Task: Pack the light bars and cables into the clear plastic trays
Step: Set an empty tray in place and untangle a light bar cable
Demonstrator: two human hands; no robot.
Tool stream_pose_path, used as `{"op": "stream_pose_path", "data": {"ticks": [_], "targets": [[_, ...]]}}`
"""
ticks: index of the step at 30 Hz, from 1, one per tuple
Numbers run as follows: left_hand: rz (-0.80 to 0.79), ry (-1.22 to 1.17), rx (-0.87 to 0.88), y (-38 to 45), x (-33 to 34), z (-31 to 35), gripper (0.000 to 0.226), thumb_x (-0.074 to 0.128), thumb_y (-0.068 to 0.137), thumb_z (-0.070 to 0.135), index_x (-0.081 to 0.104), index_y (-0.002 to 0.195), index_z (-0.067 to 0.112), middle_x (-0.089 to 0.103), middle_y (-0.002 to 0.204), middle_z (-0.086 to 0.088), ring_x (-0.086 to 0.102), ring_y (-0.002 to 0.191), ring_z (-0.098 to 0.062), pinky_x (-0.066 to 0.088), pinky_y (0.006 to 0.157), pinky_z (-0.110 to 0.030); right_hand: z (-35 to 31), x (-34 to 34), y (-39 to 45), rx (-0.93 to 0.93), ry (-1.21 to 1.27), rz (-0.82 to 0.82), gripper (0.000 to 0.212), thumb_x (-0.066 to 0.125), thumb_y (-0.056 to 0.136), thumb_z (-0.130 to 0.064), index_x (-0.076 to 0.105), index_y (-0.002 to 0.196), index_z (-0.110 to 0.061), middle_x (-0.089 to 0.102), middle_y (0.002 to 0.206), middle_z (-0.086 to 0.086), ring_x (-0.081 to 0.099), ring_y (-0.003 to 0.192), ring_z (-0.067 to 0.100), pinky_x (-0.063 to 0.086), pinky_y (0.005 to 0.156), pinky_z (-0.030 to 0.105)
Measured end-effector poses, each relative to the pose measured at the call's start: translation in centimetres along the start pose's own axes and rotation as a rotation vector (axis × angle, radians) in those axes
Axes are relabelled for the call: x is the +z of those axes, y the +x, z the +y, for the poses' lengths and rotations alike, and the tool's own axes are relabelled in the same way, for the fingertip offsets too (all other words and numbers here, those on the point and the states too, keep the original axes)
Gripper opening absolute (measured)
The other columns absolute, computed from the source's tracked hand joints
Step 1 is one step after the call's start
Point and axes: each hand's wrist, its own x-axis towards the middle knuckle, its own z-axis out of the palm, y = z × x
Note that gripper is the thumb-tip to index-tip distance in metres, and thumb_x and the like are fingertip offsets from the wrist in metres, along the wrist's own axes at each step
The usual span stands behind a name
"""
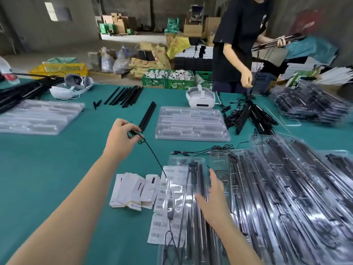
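My left hand (122,138) pinches the looped end of a black cable (152,155) above the green table. The cable runs down to an inline controller (170,204) lying in a clear plastic tray (176,163) in front of me. That tray holds black light bars (201,180). My right hand (214,196) lies flat on the bars with straight fingers. A pair of loose black light bars (147,116) lies just beyond my left hand. An empty clear tray (191,123) sits further back at the centre.
Filled trays (286,188) pile up at the right. Paper labels (133,190) lie left of my tray. More empty trays (38,115) are at the far left, several loose bars (126,96) and two headsets (200,97) at the back. A person (240,41) stands across holding bars.
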Motion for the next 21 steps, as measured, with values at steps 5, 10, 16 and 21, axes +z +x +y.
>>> {"op": "stream_pose_path", "data": {"ticks": [5,10,16,21], "targets": [[-0.046,0.077,0.221,-3.3,-1.3,3.1,0.031,0.079,0.081,0.002,0.072,0.108,0.016,0.044,0.103,0.006,0.055,0.082,-0.019,0.048,0.083,-0.033,-2.5,1.7,-0.5,-0.283,-0.369,0.118,0.048,0.055,0.101,-0.030,0.044,0.148,-0.028,0.026,0.161,-0.010,0.022,0.148,0.009,0.015,0.124,0.036],[-0.140,-0.070,0.325,-6.9,-2.0,6.0,0.046,0.069,0.082,-0.007,0.067,0.121,0.018,0.046,0.108,0.005,0.055,0.092,-0.004,0.042,0.090,-0.010,-10.4,2.6,1.1,-0.411,-0.059,-0.125,0.053,0.051,0.101,-0.043,0.037,0.152,-0.032,0.047,0.143,-0.019,0.057,0.088,-0.009,0.044,0.080,0.012],[-0.104,-0.431,0.019,-7.6,-3.7,6.3,0.051,0.065,0.089,-0.004,0.062,0.124,0.033,0.059,0.120,0.006,0.069,0.098,-0.016,0.052,0.092,-0.026,-14.3,2.8,2.9,-0.464,-0.178,-0.243,0.035,0.050,0.104,-0.029,0.057,0.138,-0.036,0.062,0.070,-0.010,0.047,0.048,-0.007,0.033,0.049,0.012],[-0.175,-0.824,-0.275,-8.1,-4.0,5.7,0.034,0.076,0.085,0.002,0.073,0.109,0.026,0.076,0.095,-0.006,0.074,0.091,-0.024,0.057,0.081,-0.030,-13.6,2.6,3.1,-0.371,0.006,-0.307,0.025,0.060,0.099,-0.026,0.072,0.120,-0.033,0.057,0.053,-0.018,0.031,0.042,0.004,0.031,0.047,0.019]]}}
